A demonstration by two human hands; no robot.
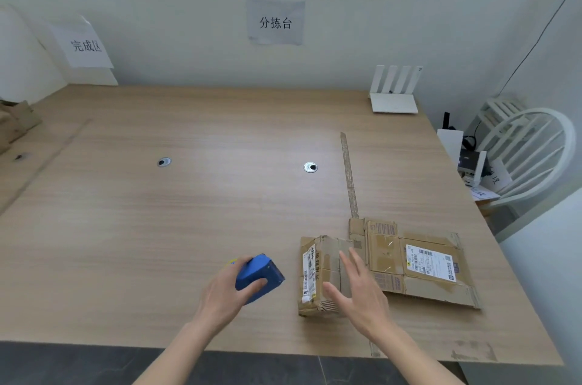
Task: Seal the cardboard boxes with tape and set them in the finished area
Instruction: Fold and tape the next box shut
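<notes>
Holding the blue tape dispenser (259,277) in the left hand (225,293), fingers curled round it; right hand (359,288) flat and spread over the small cardboard box (318,274) at the table (189,211) near edge. Advice: press flaps shut, run tape along seam.

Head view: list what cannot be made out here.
- Blue tape dispenser: the left hand wraps it, hiding the roll and cutter.
- Small cardboard box: the right hand covers its right side, so contact and seam state are unclear.
- Shipping label on the flattened carton: print too small to read.
- Cardboard at the far left: cut off by the frame edge.
- Items on the white chair: small and partly hidden.
</notes>
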